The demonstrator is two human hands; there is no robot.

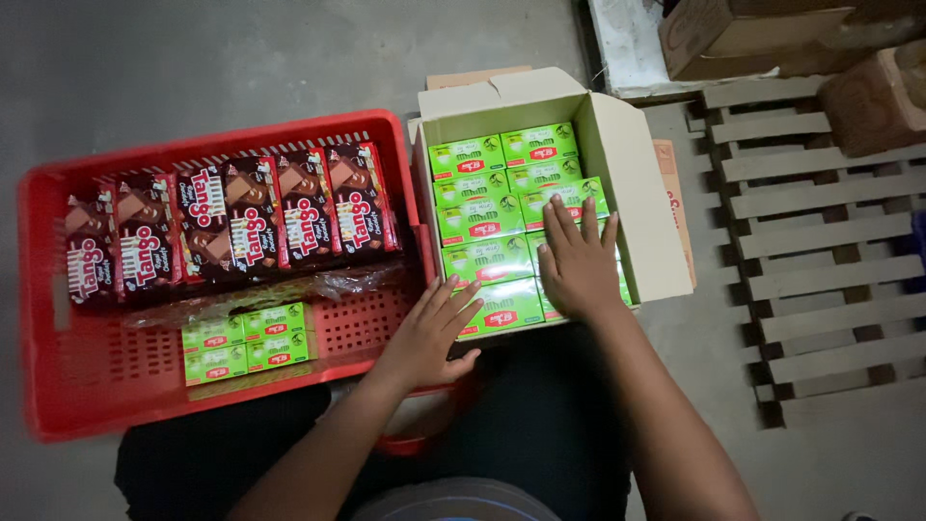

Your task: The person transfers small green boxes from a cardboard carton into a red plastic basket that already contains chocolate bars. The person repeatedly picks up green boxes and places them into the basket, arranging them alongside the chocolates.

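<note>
- My right hand point(577, 262) lies flat, palm down, fingers spread and pointing away from me, pressed on top of the small green cardboard packs point(492, 217) in the open box; it grips nothing, only rests on their upper faces.
- My left hand point(431, 333) is open too, fingers stretched out loosely towards the nearest green pack at the box's near-left corner, fingertips touching or just short of its edge; I cannot tell which. It holds nothing.
- The green packs stand in two tight columns inside the pale open-topped cardboard carton point(632, 207), which sits on the grey concrete floor point(193, 58) right in front of me, its flaps folded outward.
- Touching the carton's left side is a red perforated plastic crate point(58, 396). Along its far half I see a row of dark red and brown wafer packets point(231, 227), lying side by side in clear wrap.
- In the near half of the crate lies a small block of four more green packs point(248, 342), well apart from my left hand.
- To my right a grey wooden slatted pallet point(820, 241) rests on the floor, with brown cardboard boxes point(733, 34) beyond it.
- My dark-clad legs fill the bottom of the view, under both forearms.
</note>
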